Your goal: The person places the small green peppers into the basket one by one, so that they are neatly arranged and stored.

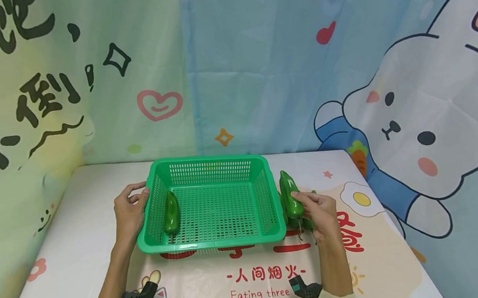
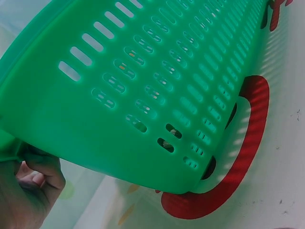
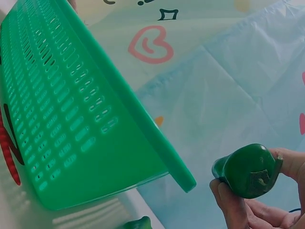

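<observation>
In the head view, my left hand point(image 1: 130, 210) is gripping the side rim of the green basket point(image 1: 213, 243), which is sitting between my hands. One pepper point(image 1: 171, 215) is lying inside, close to my left hand. My right hand point(image 1: 320, 213) is pinching another pepper, the held one point(image 1: 290, 194), just outside the basket wall. More peppers point(image 1: 308, 224) are lying just beside that hand, partly hidden; I can't tell how many. A careless sweep of my right fingers could be sending those rolling.

In the left wrist view, my fingers are curling at the rim, holding only that edge. An uneven pull there could be tilting or sliding the basket, and the pepper inside with it.

In the right wrist view, my thumb and fingertips are pinching the held pepper, its stem end facing the camera, apart from the rim. Its skin is looking smooth, so a weak pinch could be letting it twist or slip; passing too low, it could be knocking the rim.
</observation>
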`<state>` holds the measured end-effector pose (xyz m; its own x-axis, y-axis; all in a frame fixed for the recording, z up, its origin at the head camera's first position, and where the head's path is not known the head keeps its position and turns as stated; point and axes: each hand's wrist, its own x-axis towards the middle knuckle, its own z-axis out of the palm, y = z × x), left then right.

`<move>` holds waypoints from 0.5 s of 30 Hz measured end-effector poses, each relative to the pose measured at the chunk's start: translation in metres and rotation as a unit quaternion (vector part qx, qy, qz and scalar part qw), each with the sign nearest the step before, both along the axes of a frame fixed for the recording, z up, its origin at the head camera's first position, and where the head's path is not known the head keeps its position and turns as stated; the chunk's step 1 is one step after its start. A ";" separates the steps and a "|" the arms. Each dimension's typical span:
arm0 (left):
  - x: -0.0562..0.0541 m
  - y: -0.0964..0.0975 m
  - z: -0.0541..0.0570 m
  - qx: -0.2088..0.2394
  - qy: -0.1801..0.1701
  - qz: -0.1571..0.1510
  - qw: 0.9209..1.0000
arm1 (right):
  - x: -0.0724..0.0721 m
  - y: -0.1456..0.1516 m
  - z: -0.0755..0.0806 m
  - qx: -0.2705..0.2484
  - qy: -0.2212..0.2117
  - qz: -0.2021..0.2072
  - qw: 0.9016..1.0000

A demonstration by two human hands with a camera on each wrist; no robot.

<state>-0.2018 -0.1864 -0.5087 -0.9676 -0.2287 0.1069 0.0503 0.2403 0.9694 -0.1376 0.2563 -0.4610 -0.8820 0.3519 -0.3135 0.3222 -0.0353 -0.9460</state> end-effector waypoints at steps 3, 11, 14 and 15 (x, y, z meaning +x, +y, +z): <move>0.000 0.000 0.000 -0.001 -0.002 0.002 1.000 | 0.000 -0.001 0.000 -0.003 0.003 0.001 1.000; 0.000 0.000 0.000 0.000 0.001 0.001 1.000 | -0.001 -0.004 -0.001 -0.007 0.005 0.000 1.000; -0.001 0.000 -0.001 0.001 0.002 0.002 1.000 | -0.001 -0.004 -0.001 -0.010 0.010 -0.002 1.000; -0.001 0.000 -0.001 0.001 0.002 0.002 1.000 | -0.001 -0.005 -0.001 -0.010 0.010 -0.002 1.000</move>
<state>-0.2025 -0.1865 -0.5098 -0.9664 -0.2320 0.1110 0.0540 0.2388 0.9696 -0.1390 0.2516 -0.4624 -0.8871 0.3486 -0.3025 0.3028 -0.0550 -0.9515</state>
